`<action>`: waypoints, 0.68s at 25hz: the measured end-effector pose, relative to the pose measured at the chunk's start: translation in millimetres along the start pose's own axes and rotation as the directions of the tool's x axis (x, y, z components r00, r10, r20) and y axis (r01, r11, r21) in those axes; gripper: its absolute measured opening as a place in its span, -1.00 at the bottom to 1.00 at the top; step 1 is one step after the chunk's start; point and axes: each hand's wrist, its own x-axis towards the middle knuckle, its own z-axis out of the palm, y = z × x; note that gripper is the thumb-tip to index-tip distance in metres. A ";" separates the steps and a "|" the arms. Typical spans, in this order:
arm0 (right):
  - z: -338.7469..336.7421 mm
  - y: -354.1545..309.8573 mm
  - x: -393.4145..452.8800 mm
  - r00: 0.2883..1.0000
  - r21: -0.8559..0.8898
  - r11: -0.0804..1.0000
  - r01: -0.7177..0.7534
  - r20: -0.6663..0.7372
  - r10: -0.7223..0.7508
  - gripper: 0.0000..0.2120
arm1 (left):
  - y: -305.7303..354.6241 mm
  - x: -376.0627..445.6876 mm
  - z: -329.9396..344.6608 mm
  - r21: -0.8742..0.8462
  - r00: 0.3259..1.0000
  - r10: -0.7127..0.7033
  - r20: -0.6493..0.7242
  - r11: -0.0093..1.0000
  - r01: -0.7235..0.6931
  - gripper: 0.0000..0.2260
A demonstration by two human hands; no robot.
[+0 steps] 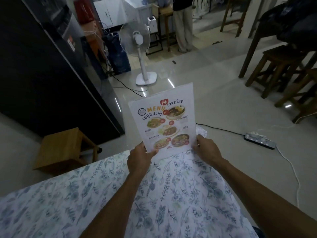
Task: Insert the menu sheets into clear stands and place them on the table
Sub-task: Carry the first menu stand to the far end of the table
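Observation:
A white menu sheet (162, 121) with food photos and orange "MENU" lettering is held upright above the far edge of the table, which is covered in a blue floral cloth (120, 194). A second sheet shows behind its top edge, offset to the right. My left hand (139, 156) grips the lower left corner. My right hand (205, 148) grips the lower right edge, where a crumpled bit of clear film pokes out. I cannot tell whether the sheet sits inside a clear stand.
A small wooden stool (65, 148) stands left of the table beside a dark cabinet (42, 74). A white standing fan (139, 54) is ahead on the tiled floor. A power strip (259, 140) with cables lies right. Wooden stools (281, 71) and a person (182, 23) stand further off.

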 end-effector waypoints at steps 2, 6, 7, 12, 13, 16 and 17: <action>-0.3 0.8 -0.8 1.000 0.046 0.999 -0.012 -0.024 0.013 -0.86 | -1.5 -2.0 -0.3 0.031 1.000 0.007 0.019 0.999 -0.007 -0.60; -1.6 -0.2 -6.9 0.999 0.090 0.996 -0.024 -0.021 0.026 -0.71 | -6.3 -11.2 -4.2 0.102 1.000 -0.002 0.028 0.995 -0.001 -0.64; -2.7 -1.0 -10.7 0.999 0.099 0.995 -0.021 -0.028 0.024 -0.66 | -6.2 -14.2 -5.8 0.109 1.000 0.003 0.026 0.994 -0.006 -0.61; -13.6 -10.0 -41.8 0.997 0.084 0.996 -0.029 -0.072 0.035 -0.51 | -7.0 -34.1 -22.7 0.172 1.000 -0.021 0.014 0.985 0.018 -0.50; -15.1 -11.8 -49.4 0.996 0.072 0.997 -0.032 -0.079 0.038 -0.51 | -8.1 -39.5 -27.7 0.177 0.999 -0.032 0.014 0.984 0.029 -0.50; -20.0 -24.6 -81.7 0.996 0.030 0.999 -0.018 -0.089 0.020 -0.51 | -17.9 -67.9 -47.6 0.145 0.999 -0.045 0.006 0.988 0.043 -0.54; -21.0 -31.8 -93.5 0.996 0.022 1.000 -0.015 -0.092 0.017 -0.51 | -24.7 -80.8 -53.7 0.132 0.999 -0.045 0.006 0.990 0.044 -0.55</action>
